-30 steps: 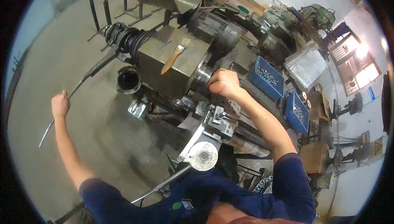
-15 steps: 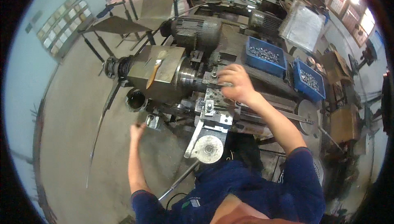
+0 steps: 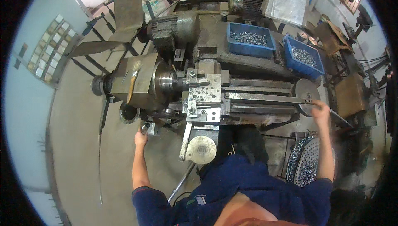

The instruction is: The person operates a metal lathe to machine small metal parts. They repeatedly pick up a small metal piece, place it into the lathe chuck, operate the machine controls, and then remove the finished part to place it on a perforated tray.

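My left hand (image 3: 141, 137) is closed around a small dark knob (image 3: 145, 127) low on the left side of a grimy lathe. My right hand (image 3: 321, 112) is at the far right, its fingers curled at the end of a long flat metal bar (image 3: 265, 98), beside a grey disc (image 3: 306, 90). That bar runs left to a drilled tool block (image 3: 205, 93) with bolted clamps. Left of the block is a shiny chuck (image 3: 166, 81). A wooden-handled brush (image 3: 132, 86) lies on the headstock (image 3: 143, 74).
Two blue bins (image 3: 250, 48) (image 3: 302, 60) of small metal parts stand behind the bed. Below the block is a round handwheel (image 3: 201, 149). A perforated tray (image 3: 306, 159) with metal parts sits by my right forearm. A motor (image 3: 174, 29) stands at the back.
My right hand has moved from above the tool block to the bar's end at the right. My left hand has come up to the knob. The view has shifted.
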`<action>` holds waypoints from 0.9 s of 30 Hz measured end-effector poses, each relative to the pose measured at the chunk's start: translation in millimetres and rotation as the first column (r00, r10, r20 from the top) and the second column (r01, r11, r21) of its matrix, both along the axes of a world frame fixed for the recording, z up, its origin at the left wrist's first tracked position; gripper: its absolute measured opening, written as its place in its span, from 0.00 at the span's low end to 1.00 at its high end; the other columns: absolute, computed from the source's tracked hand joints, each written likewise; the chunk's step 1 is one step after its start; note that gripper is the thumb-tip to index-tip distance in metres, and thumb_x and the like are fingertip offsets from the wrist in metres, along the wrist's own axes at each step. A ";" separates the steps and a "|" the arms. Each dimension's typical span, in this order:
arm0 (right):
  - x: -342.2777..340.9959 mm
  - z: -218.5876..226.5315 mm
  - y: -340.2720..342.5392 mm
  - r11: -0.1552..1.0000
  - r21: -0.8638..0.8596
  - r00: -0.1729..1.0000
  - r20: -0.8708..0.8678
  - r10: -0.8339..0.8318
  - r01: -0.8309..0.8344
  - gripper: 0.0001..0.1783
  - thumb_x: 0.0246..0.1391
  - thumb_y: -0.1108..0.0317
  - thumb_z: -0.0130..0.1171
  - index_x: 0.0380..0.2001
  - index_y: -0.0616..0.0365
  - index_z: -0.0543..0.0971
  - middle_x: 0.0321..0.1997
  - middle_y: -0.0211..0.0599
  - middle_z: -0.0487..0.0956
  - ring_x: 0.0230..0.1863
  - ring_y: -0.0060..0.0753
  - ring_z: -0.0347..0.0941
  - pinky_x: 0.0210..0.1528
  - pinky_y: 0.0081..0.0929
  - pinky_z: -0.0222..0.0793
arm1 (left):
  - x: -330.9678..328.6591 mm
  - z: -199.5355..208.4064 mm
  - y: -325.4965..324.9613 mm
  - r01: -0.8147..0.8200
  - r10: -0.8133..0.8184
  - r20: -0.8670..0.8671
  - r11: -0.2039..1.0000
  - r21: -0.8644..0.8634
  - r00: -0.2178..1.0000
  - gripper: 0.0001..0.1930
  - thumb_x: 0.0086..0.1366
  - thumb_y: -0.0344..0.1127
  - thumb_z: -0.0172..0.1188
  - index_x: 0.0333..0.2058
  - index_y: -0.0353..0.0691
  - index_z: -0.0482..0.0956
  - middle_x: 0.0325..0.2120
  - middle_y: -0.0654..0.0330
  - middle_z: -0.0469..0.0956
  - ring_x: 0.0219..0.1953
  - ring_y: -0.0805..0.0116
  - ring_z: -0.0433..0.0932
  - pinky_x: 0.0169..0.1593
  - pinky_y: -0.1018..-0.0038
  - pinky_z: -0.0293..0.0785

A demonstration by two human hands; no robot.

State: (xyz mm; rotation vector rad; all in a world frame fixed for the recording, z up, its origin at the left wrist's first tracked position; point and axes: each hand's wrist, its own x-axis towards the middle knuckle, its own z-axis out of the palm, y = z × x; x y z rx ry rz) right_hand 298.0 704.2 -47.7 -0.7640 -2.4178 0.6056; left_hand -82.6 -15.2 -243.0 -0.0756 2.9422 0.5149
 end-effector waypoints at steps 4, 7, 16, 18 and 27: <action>30.9 15.2 50.0 0.937 0.056 0.895 0.282 -0.346 0.345 0.26 0.34 0.69 0.57 0.44 0.56 0.76 0.41 0.49 0.77 0.34 0.41 0.76 0.39 0.29 0.69 | 54.1 28.4 -12.9 -0.047 -0.039 0.284 0.956 0.288 0.958 0.23 0.52 0.36 0.61 0.47 0.35 0.72 0.25 0.50 0.78 0.31 0.61 0.78 0.38 0.67 0.72; 80.3 -19.8 114.3 0.897 0.323 0.786 0.449 -0.425 0.301 0.31 0.37 0.74 0.51 0.52 0.54 0.69 0.47 0.48 0.74 0.50 0.49 0.69 0.52 0.34 0.63 | 87.2 62.7 -3.8 0.228 -0.239 0.380 0.971 0.073 0.893 0.22 0.53 0.35 0.60 0.47 0.34 0.71 0.26 0.51 0.79 0.30 0.63 0.78 0.37 0.69 0.72; 117.5 -80.4 190.2 0.869 0.304 0.538 0.690 -0.483 0.390 0.22 0.39 0.70 0.50 0.43 0.61 0.72 0.43 0.51 0.75 0.49 0.50 0.69 0.50 0.38 0.65 | 197.2 182.0 86.6 0.169 -0.465 0.450 0.815 0.554 0.762 0.23 0.58 0.34 0.59 0.51 0.32 0.67 0.34 0.57 0.78 0.36 0.73 0.75 0.42 0.76 0.71; 128.2 -93.8 183.1 0.839 0.377 0.576 0.610 -0.544 0.393 0.15 0.39 0.67 0.50 0.33 0.60 0.75 0.36 0.51 0.76 0.41 0.52 0.72 0.43 0.41 0.68 | 211.6 190.6 101.0 0.186 -0.534 0.462 0.772 0.608 0.708 0.23 0.58 0.37 0.60 0.50 0.35 0.69 0.34 0.57 0.78 0.36 0.71 0.76 0.42 0.73 0.72; 160.4 -104.1 62.7 0.777 0.381 0.601 0.492 -0.630 0.502 0.18 0.39 0.59 0.51 0.36 0.53 0.76 0.33 0.49 0.78 0.35 0.53 0.74 0.37 0.45 0.69 | 235.6 133.2 119.8 0.266 -0.447 0.445 0.872 0.412 0.776 0.14 0.58 0.38 0.56 0.41 0.39 0.76 0.25 0.59 0.79 0.30 0.71 0.76 0.36 0.73 0.71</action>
